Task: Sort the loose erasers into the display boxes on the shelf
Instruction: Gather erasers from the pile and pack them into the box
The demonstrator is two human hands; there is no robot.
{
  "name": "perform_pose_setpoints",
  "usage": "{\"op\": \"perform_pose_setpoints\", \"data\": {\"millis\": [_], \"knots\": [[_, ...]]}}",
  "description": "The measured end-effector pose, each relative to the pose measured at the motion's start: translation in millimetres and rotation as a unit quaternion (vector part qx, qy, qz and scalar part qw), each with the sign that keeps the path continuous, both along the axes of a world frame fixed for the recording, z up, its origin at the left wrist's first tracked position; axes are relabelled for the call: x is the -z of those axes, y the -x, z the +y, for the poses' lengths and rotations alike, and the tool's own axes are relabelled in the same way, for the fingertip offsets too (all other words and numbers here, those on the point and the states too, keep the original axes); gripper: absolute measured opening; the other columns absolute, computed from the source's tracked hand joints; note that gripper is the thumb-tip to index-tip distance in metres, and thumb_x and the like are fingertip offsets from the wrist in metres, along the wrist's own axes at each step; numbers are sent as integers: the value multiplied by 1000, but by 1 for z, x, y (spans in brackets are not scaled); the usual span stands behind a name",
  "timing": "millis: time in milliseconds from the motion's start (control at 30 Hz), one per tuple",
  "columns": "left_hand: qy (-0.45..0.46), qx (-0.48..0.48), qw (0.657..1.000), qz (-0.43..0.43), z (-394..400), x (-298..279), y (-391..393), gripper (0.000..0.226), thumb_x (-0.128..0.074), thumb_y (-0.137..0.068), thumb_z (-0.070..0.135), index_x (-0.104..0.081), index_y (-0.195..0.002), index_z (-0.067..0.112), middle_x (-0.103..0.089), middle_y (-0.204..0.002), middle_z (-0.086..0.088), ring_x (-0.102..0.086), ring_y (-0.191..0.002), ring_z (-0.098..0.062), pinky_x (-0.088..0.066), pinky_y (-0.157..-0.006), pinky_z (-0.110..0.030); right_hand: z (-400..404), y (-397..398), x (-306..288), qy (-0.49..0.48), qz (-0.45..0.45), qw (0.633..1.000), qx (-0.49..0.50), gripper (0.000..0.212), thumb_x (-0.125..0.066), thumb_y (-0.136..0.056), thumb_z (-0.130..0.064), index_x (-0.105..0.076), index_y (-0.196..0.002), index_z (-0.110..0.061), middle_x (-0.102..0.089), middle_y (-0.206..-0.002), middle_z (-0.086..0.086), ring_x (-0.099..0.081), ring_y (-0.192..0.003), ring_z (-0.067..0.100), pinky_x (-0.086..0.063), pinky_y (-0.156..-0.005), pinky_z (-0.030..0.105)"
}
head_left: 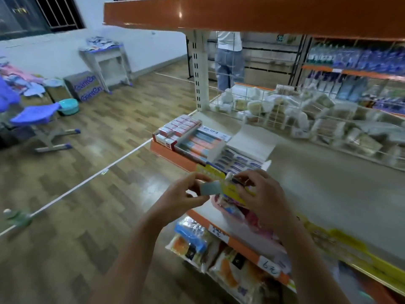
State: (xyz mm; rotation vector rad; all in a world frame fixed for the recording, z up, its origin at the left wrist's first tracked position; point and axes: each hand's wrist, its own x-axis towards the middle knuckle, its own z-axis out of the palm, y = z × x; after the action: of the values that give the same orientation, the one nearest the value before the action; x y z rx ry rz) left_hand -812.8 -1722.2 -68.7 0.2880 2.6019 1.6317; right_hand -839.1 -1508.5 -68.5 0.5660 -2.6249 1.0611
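Three open display boxes sit at the shelf's left front corner: one with red-and-white erasers, one with orange-and-blue erasers, and one with blue-and-white erasers whose white lid stands open. My left hand pinches a small grey-blue eraser in front of the yellow box edge. My right hand pinches a small white-and-blue eraser just above that box's near end. A pink bag with loose items lies under my right hand.
An orange shelf board overhangs the work area. Wire baskets of packaged goods fill the back of the shelf. Packets hang below the orange front rail. A person stands behind the shelving. Chairs, a desk and cartons stand on the wooden floor at left.
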Motion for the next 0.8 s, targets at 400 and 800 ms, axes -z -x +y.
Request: {"op": "perform_pose_setpoints", "data": {"millis": [400, 800], "knots": [[2, 46, 999, -1, -44, -7, 132, 30, -68, -83, 11, -59, -104, 31, -62, -94, 9, -61, -78, -1, -50, -68, -21, -41, 114, 2, -134, -69, 984, 90, 19, -60, -89, -21, -65, -105, -13, -60, -99, 4, -51, -86, 14, -33, -70, 21], [50, 104, 993, 25, -74, 1, 199, 31, -70, -81, 25, -56, -98, 48, -61, -93, 12, -59, -79, 0, -53, -72, -25, -65, 127, 16, -173, -124, 964, 161, 21, -55, -91, -22, -62, -109, -14, -54, -106, -1, -52, -97, 13, -37, -81, 18]]}}
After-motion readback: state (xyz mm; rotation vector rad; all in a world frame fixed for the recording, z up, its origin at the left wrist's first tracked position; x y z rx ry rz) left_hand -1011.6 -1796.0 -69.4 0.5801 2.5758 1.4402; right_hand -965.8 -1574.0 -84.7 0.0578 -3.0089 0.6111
